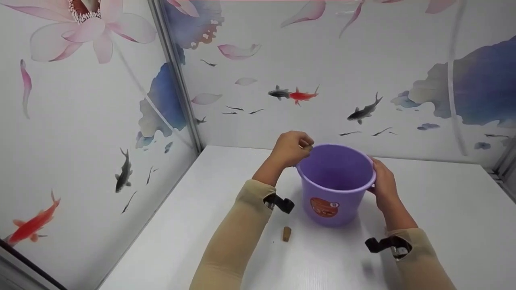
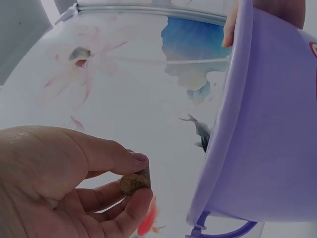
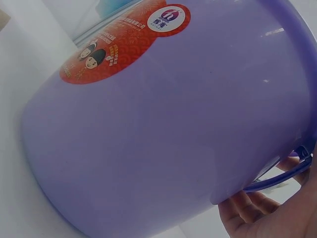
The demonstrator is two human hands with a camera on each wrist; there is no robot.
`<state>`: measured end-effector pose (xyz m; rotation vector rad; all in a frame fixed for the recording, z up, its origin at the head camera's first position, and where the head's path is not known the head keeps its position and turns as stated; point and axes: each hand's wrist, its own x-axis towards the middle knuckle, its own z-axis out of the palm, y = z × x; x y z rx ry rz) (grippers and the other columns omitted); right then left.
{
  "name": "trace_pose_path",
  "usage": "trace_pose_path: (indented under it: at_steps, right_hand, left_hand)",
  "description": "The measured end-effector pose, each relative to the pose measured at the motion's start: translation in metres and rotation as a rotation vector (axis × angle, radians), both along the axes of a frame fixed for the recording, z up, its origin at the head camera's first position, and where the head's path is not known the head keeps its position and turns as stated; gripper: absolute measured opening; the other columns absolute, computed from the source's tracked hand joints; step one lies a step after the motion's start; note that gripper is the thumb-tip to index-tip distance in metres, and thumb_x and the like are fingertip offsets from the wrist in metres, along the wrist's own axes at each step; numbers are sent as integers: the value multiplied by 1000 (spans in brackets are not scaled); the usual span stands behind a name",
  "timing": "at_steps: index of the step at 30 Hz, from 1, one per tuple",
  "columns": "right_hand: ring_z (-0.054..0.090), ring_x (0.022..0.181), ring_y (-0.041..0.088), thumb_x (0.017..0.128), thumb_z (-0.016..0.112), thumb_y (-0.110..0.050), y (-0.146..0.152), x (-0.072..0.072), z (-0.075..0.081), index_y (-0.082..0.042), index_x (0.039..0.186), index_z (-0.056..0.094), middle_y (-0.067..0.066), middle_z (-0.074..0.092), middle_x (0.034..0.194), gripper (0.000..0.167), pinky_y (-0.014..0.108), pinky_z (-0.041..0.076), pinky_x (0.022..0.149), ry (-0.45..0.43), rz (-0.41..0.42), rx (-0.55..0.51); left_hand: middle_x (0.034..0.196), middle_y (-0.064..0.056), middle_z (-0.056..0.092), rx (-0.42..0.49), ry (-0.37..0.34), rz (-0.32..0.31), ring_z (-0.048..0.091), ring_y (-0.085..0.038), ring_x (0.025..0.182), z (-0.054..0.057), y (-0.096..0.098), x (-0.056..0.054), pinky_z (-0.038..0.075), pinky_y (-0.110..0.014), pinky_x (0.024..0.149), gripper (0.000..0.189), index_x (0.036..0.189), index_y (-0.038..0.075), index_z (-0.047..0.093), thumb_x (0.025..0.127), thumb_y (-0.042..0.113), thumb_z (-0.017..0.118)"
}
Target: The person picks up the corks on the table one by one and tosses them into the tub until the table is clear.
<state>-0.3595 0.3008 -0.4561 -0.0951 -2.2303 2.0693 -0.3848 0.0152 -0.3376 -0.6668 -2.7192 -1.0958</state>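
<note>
A purple plastic bucket (image 1: 340,209) with an orange label stands upright on the white table. My left hand (image 1: 292,149) is at the bucket's left rim, pinching a brown cork stopper (image 2: 134,183) between thumb and fingers. In the left wrist view the cork is outside the bucket, beside its rim. My right hand (image 1: 385,183) grips the bucket's right side near the rim, its fingers around the handle (image 3: 280,179) and against the wall. A second cork stopper (image 1: 286,234) sits on the table in front of the bucket.
The white table (image 1: 435,201) meets a back wall (image 1: 258,129) and a left wall panel (image 1: 92,133), both printed with fish and lotus. A metal post (image 1: 177,76) marks their corner. Black wrist mounts (image 1: 282,203) stick out from both sleeves.
</note>
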Motion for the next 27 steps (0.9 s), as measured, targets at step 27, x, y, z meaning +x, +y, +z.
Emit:
trace_pose_path:
  at_steps: [27]
  right_hand:
    - [53, 120, 4, 115, 20, -43, 2, 0, -1, -12, 167, 32, 14, 35, 168, 61, 23, 57, 92, 14, -4, 3]
  left_hand:
    - [113, -6, 81, -41, -37, -89, 76, -14, 99, -4, 59, -1, 56, -21, 81, 21, 119, 10, 79, 100, 16, 73]
